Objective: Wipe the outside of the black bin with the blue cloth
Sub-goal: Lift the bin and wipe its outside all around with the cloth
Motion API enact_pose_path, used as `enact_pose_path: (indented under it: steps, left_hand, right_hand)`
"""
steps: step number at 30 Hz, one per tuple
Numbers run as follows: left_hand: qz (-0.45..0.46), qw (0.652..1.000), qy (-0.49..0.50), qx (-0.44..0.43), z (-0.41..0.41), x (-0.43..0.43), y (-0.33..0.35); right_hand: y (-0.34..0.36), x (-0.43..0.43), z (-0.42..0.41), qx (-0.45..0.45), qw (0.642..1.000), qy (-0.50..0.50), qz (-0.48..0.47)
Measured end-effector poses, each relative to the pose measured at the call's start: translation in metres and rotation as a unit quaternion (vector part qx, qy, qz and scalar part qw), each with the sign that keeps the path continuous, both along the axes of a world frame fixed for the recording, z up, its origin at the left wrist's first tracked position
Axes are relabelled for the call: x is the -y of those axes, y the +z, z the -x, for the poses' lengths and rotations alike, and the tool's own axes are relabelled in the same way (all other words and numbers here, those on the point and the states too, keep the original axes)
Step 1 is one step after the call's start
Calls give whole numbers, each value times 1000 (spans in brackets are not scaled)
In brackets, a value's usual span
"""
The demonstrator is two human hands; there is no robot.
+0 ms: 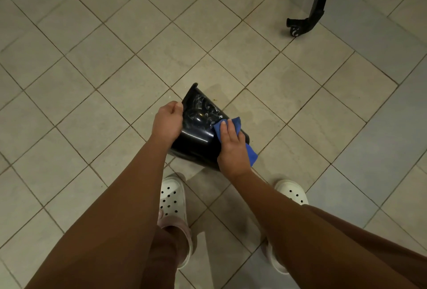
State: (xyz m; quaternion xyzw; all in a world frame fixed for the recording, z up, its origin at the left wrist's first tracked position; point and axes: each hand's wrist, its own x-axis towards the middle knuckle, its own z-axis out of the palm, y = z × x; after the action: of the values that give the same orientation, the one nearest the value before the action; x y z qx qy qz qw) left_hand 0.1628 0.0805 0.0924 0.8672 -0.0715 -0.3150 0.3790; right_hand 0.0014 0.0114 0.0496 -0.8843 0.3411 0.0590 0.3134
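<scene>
A glossy black bin (196,127) is tipped on its side above the tiled floor, its rim pointing away from me. My left hand (167,121) grips the bin's rim at its left edge, fingers curled over it. My right hand (232,148) presses the blue cloth (233,122) flat against the bin's right outer wall. Part of the cloth sticks out past my wrist on the right. Wet streaks show on the bin's upper surface.
Beige floor tiles (92,69) spread all around. A black metal furniture leg (309,21) stands at the upper right. My feet in white clogs (172,198) are just below the bin. A damp patch shows on the floor right of the bin.
</scene>
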Motion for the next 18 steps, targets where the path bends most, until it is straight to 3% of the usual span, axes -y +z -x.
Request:
enact_pose_path:
  steps: [3, 9, 18]
  left_hand:
    - [-6, 1000, -6, -10, -2, -1, 0]
    - [5, 999, -6, -37, -4, 0, 0]
    - [14, 999, 19, -39, 1, 0, -2]
  right_hand:
    - [2, -13, 9, 8, 999, 26, 30]
    - [-2, -21, 9, 96, 970, 198, 106]
    - [2, -18, 3, 18, 1000, 11, 23]
